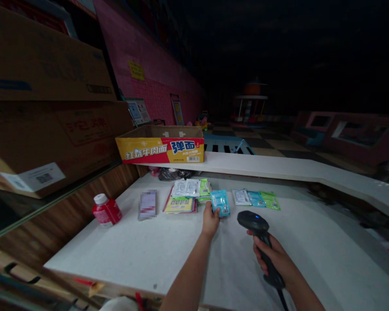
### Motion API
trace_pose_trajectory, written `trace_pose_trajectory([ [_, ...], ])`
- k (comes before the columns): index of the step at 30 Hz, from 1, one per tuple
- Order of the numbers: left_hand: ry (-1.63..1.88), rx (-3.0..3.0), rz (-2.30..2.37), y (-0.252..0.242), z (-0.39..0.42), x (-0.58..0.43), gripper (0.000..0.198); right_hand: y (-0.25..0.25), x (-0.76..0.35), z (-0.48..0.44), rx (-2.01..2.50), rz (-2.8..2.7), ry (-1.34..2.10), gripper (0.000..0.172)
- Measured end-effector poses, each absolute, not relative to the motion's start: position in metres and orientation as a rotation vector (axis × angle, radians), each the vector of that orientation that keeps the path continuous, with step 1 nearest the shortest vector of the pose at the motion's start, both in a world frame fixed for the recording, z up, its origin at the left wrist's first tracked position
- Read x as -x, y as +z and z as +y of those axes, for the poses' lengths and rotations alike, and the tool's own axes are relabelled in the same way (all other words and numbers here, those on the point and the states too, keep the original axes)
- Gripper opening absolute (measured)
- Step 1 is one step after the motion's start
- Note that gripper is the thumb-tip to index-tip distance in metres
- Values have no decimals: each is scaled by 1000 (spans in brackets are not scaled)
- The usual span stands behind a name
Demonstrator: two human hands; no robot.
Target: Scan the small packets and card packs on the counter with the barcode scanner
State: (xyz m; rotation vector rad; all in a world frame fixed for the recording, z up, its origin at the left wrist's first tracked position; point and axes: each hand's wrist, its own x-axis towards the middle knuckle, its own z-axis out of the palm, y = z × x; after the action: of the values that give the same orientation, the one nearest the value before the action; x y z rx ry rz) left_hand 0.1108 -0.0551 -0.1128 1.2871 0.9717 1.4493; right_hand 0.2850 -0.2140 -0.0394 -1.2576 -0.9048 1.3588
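My left hand [211, 219] pinches the lower left edge of a blue packet [220, 203], which tilts up over the white counter. A black handheld barcode scanner [253, 220] is in my right hand [272, 255], its fingers wrapped round the handle. The scanner's head points left toward the packet, a blue light shows on top, and a cord runs down from the handle. Just left of the blue packet lies a pile of silver and green packets [192, 188] on yellow and pink printed papers [180, 205]. To the right, a silver, a blue and a green packet [270, 200] lie in a row.
A red bottle with a white cap [106, 210] and a blurred-out rectangular item [148, 204] stand on the left of the white counter [123, 250]. An open yellow and red carton [160, 149] rests on the raised ledge [262, 166]. Large cardboard boxes [52, 138] are stacked at left.
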Motion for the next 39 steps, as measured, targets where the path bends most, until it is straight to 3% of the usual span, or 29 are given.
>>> trace_pose_trajectory([
  [10, 1415, -1321, 1087, -108, -58, -111, 28, -36, -277, -225, 1328, -971, 1344, 45],
  [20, 1435, -1322, 977, -111, -57, -111, 33, -46, -285, -216, 1284, -938, 1387, 47],
  [28, 1404, -1301, 981, -108, -56, -111, 36, -58, -330, -184, 940, -659, 1477, 44],
  [39, 1358, -1272, 995, -96, -59, -111, 44, -73, -352, -165, 774, -427, 1340, 42],
])
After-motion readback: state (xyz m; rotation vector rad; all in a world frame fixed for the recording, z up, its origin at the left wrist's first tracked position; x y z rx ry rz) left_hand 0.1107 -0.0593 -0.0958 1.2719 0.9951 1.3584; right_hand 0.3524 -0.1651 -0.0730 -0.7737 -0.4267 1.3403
